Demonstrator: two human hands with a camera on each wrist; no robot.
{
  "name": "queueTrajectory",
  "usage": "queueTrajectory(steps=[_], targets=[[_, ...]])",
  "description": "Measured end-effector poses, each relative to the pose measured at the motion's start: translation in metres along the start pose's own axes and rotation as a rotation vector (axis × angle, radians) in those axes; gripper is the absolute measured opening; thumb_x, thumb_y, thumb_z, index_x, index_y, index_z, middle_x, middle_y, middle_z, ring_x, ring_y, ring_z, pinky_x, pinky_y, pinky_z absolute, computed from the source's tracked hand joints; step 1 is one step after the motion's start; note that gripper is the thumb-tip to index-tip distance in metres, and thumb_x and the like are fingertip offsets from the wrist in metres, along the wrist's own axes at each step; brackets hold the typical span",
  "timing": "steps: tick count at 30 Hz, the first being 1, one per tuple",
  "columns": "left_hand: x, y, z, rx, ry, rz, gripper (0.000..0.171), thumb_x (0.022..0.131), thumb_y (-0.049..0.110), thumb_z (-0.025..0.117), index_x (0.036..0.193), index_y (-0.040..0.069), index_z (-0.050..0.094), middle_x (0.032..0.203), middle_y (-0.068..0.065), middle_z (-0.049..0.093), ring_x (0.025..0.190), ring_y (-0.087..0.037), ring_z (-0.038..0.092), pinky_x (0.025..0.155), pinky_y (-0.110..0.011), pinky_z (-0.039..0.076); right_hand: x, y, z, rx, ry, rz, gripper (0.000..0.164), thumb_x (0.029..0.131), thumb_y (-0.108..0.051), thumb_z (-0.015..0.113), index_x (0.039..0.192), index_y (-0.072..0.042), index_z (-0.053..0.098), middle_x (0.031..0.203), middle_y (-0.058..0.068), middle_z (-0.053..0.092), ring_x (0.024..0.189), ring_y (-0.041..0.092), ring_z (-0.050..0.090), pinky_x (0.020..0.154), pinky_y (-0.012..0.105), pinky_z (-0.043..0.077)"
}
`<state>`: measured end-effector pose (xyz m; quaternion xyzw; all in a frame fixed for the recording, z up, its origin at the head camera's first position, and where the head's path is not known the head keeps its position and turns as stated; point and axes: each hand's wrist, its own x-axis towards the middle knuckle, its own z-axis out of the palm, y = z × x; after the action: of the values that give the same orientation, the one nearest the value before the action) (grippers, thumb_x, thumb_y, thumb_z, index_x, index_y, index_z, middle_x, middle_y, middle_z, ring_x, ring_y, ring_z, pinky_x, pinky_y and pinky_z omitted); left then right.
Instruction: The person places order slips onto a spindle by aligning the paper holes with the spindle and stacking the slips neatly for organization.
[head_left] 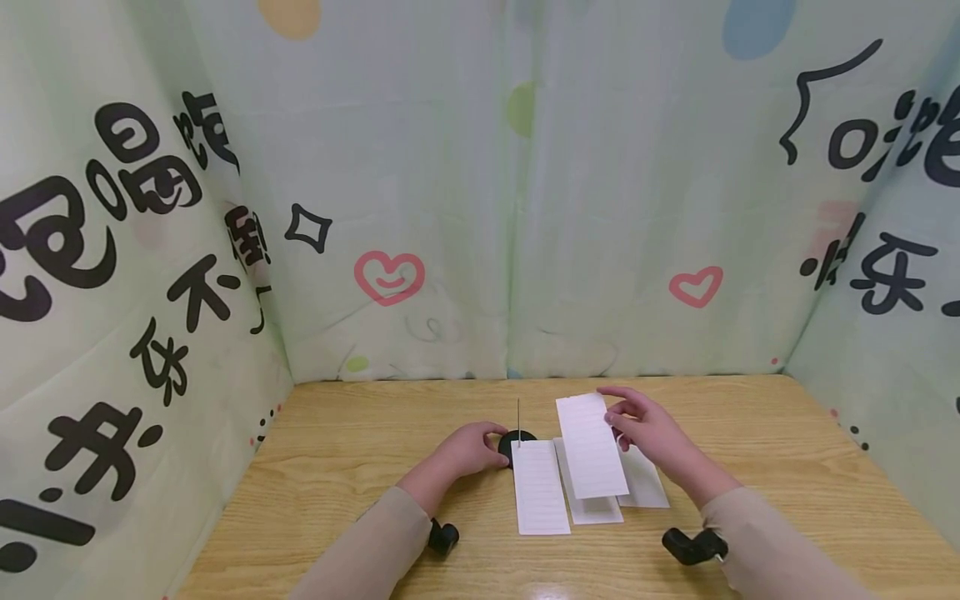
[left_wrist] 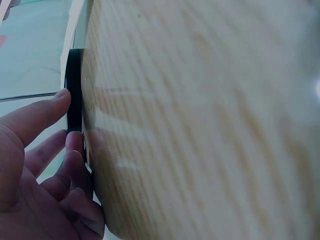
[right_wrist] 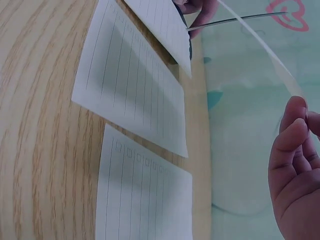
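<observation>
Lined slip (head_left: 592, 446) raised above the table (head_left: 337, 442), right of the spike (head_left: 518, 410), pinched by one edge
My right hand (head_left: 637, 423) pinches only its far right edge, so the slip could buckle or tear if I pushed it crookedly against the spike; my left hand (head_left: 472, 450) pinches the left rim of the black base (head_left: 506, 451), where a slack hold might let it tip; dipping low could sweep the middle sheet (head_left: 600, 512) askew
</observation>
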<state>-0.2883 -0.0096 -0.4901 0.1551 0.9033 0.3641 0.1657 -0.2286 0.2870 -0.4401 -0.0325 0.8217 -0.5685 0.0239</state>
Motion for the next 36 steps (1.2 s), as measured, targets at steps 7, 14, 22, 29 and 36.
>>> queueTrajectory(steps=[7, 14, 22, 29, 36], targets=[[0.002, -0.001, 0.0, 0.004, -0.001, 0.02, 0.046, 0.084, 0.02, 0.08, 0.128, 0.015, 0.065, 0.083, -0.001, 0.059, 0.073, -0.017, 0.053, 0.069, -0.033, 0.042, 0.0, -0.003, 0.004, 0.019, -0.004, -0.011, 0.05, 0.101, -0.01, 0.057, 0.147, -0.005, 0.041, 0.101, 0.017, 0.055, 0.073, 0.022, 0.054, 0.062, 0.03, 0.05], [0.004, -0.004, 0.001, 0.007, -0.001, 0.021, 0.046, 0.084, 0.02, 0.081, 0.127, 0.015, 0.065, 0.083, -0.001, 0.059, 0.073, -0.017, 0.053, 0.069, -0.033, 0.043, 0.001, -0.007, 0.008, 0.025, -0.005, -0.01, 0.05, 0.101, -0.01, 0.056, 0.149, -0.007, 0.04, 0.103, 0.017, 0.056, 0.074, 0.022, 0.055, 0.065, 0.031, 0.05], [0.003, -0.003, 0.0, 0.001, -0.001, 0.008, 0.047, 0.084, 0.02, 0.081, 0.128, 0.016, 0.065, 0.083, -0.001, 0.059, 0.074, -0.017, 0.054, 0.07, -0.033, 0.042, 0.0, -0.012, 0.012, 0.06, -0.018, -0.022, 0.05, 0.101, -0.01, 0.056, 0.149, -0.007, 0.04, 0.105, 0.017, 0.056, 0.074, 0.022, 0.055, 0.067, 0.031, 0.051], [0.003, -0.002, 0.0, 0.003, -0.002, -0.002, 0.046, 0.084, 0.02, 0.08, 0.128, 0.017, 0.065, 0.084, -0.001, 0.059, 0.075, -0.018, 0.054, 0.072, -0.035, 0.043, 0.004, -0.013, 0.019, 0.133, -0.031, -0.067, 0.048, 0.101, -0.008, 0.056, 0.146, -0.002, 0.041, 0.104, 0.016, 0.054, 0.072, 0.018, 0.053, 0.065, 0.03, 0.051], [0.003, -0.002, 0.0, -0.003, -0.005, -0.002, 0.046, 0.084, 0.019, 0.08, 0.127, 0.016, 0.065, 0.084, -0.001, 0.059, 0.076, -0.019, 0.054, 0.072, -0.035, 0.043, 0.008, -0.016, 0.025, 0.152, -0.019, -0.071, 0.046, 0.1, -0.007, 0.056, 0.145, -0.003, 0.043, 0.101, 0.012, 0.056, 0.072, 0.019, 0.053, 0.064, 0.03, 0.05]])
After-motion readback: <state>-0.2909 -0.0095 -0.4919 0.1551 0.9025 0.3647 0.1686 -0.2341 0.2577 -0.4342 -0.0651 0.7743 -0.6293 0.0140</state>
